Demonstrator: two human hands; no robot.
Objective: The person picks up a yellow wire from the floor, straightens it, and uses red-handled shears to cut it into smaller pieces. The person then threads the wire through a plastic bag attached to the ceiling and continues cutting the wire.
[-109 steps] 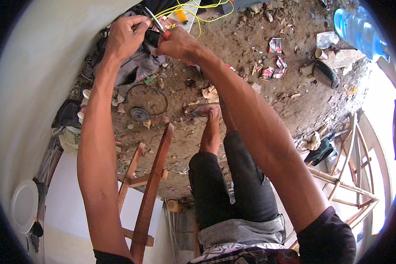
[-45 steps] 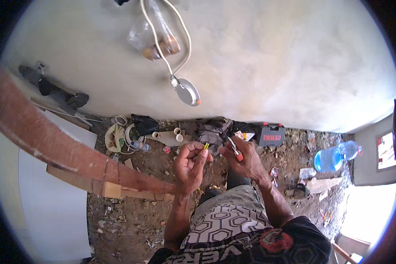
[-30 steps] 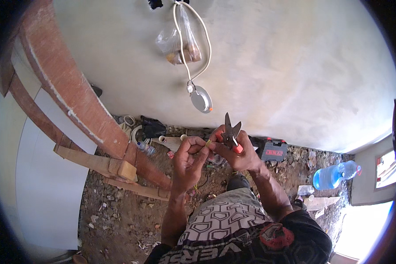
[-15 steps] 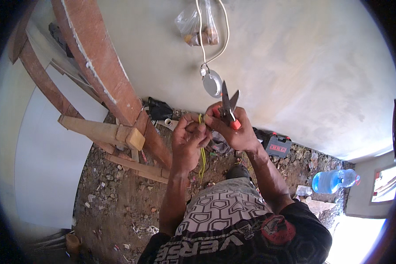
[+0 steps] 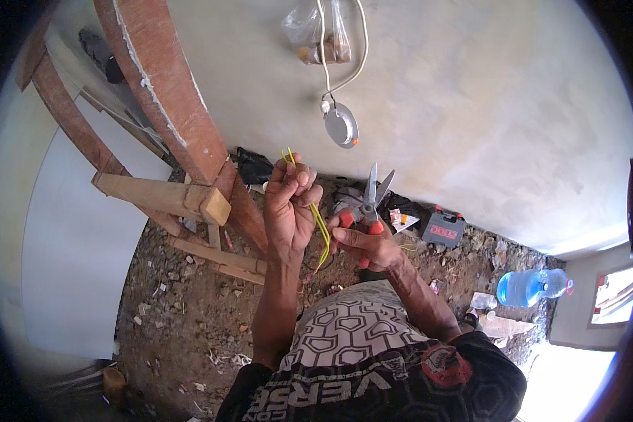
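Your left hand (image 5: 290,204) is raised in front of the wall (image 5: 485,105) and clenched around a yellow wire (image 5: 321,232). A short end pokes up out of the top of the fist, and the longer run hangs down from below it in a loose curve. So the wire's long axis runs nearly up and down, just to the right of your left palm.

Your right hand (image 5: 364,240) is just beside it, lower and to the right, gripping the red handles of the snips (image 5: 370,200). Their blades point up and stand parted, a little apart from the wire. The wire lies to the left of the blades, between your two hands, and the snips are the nearer tool to its hanging part.
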